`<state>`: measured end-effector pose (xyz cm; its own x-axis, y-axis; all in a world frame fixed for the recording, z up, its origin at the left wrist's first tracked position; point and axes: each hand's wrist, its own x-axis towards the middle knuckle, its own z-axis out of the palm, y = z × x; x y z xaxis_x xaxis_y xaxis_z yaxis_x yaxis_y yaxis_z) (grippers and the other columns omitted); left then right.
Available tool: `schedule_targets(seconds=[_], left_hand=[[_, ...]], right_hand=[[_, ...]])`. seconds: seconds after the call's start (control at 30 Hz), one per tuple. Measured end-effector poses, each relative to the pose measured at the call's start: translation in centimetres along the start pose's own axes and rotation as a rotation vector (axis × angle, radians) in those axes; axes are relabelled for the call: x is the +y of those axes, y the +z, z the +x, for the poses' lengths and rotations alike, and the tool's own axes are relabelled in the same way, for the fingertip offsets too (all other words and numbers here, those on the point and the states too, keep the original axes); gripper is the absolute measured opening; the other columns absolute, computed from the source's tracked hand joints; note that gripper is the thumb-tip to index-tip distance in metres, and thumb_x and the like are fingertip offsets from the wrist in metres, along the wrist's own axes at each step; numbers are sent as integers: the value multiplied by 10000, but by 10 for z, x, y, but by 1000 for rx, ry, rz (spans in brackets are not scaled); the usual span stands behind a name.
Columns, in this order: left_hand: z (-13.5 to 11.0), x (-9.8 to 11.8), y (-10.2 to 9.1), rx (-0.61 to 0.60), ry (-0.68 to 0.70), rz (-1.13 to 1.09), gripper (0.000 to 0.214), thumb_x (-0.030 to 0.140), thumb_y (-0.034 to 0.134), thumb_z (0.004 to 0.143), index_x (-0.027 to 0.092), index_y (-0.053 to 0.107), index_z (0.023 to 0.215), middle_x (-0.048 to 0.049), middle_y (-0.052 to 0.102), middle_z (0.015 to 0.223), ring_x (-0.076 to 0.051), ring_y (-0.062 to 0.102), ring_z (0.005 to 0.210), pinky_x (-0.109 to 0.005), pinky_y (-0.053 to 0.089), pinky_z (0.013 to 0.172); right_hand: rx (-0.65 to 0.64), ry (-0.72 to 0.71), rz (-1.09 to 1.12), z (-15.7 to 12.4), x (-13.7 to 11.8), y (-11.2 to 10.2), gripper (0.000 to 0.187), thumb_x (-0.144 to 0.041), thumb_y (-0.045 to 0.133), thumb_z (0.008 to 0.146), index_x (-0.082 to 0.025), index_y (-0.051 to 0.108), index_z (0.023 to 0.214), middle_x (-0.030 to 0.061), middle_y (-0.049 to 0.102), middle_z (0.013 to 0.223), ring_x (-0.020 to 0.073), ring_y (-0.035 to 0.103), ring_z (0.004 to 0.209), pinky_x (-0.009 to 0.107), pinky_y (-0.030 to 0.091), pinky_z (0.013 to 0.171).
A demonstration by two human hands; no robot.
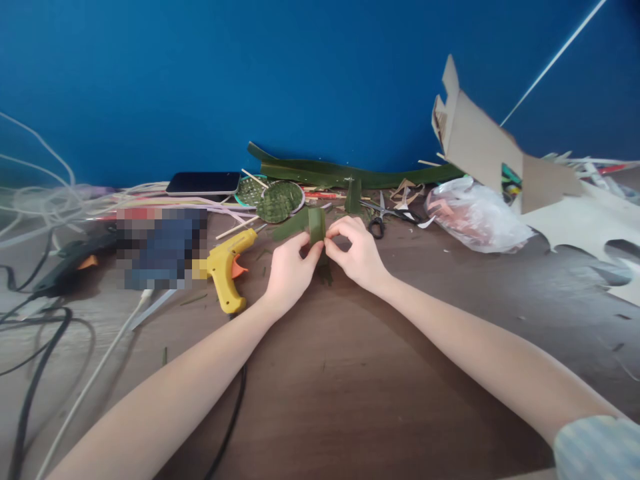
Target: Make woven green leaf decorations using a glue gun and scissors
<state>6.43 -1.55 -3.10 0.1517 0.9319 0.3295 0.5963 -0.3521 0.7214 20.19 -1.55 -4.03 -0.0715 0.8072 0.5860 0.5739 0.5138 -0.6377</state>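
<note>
Both hands meet over the middle of the brown table (350, 373). My left hand (289, 270) and my right hand (356, 252) pinch a folded green leaf strip (306, 225) between their fingertips. The strip's loose end sticks out to the left, and a folded loop stands upright between the thumbs. Both hands are closed on it. A yellow glue gun (227, 267) lies just left of my left hand.
Woven green leaf discs (274, 199), a dark phone (204, 182), long green leaves (350, 175) and scissors (379, 217) lie along the blue wall. A plastic bag (475, 217) and cut cardboard (490, 150) sit at the right. Cables and a black glue gun (70, 261) crowd the left.
</note>
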Motion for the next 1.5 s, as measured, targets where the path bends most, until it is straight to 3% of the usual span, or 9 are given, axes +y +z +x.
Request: schedule_targets(seconds=[0.27, 0.43, 0.57, 0.7, 1.0, 1.33, 1.5], left_hand=[[-1, 0, -2, 43, -60, -74, 296, 238, 494, 810, 188, 340, 562, 55, 358, 531, -96, 352, 538, -239, 283, 531], [0, -5, -1, 120, -85, -164, 212, 244, 469, 830, 190, 419, 631, 33, 478, 602, -114, 442, 598, -240, 344, 566], [2, -8, 1, 102, -98, -247, 149, 250, 447, 842, 183, 503, 721, 9, 568, 702, -132, 516, 698, -247, 398, 646], [3, -8, 2, 86, -120, -279, 156, 238, 436, 848, 183, 516, 726, 10, 543, 680, -140, 520, 724, -252, 401, 665], [3, -6, -1, 36, -95, -141, 286, 233, 503, 802, 187, 369, 554, 50, 342, 538, -106, 346, 546, -247, 262, 531], [2, -3, 0, -28, -60, -107, 243, 270, 522, 775, 174, 424, 574, 51, 400, 551, -97, 371, 561, -233, 284, 549], [1, -1, -1, -17, -55, -76, 317, 283, 489, 789, 181, 327, 536, 59, 315, 523, -89, 320, 533, -233, 268, 536]], right_hand=[[35, 132, 38, 2, 7, 0, 123, -168, 514, 741, -210, 508, 626, 16, 573, 703, 184, 502, 756, 350, 388, 751], [-1, 217, 51, 2, 8, 1, 148, -156, 518, 725, -207, 530, 587, 7, 579, 678, 184, 502, 753, 353, 385, 740], [-80, 180, -37, 0, 11, 6, 134, -143, 577, 687, -206, 544, 574, 29, 593, 781, 216, 496, 838, 408, 366, 798], [-49, 174, -119, 0, 14, 10, 128, -126, 647, 628, -207, 553, 598, 53, 569, 910, 249, 473, 911, 435, 362, 818], [-19, 95, 42, 1, 4, -1, 98, -207, 526, 811, -217, 588, 735, 30, 606, 847, 197, 513, 881, 364, 385, 812], [20, -30, 40, 0, 3, -1, 93, -175, 545, 797, -204, 567, 711, 25, 600, 793, 183, 517, 816, 349, 404, 777], [27, -55, 26, 0, 3, -1, 104, -151, 547, 787, -202, 554, 697, 22, 591, 762, 180, 510, 788, 339, 404, 759]])
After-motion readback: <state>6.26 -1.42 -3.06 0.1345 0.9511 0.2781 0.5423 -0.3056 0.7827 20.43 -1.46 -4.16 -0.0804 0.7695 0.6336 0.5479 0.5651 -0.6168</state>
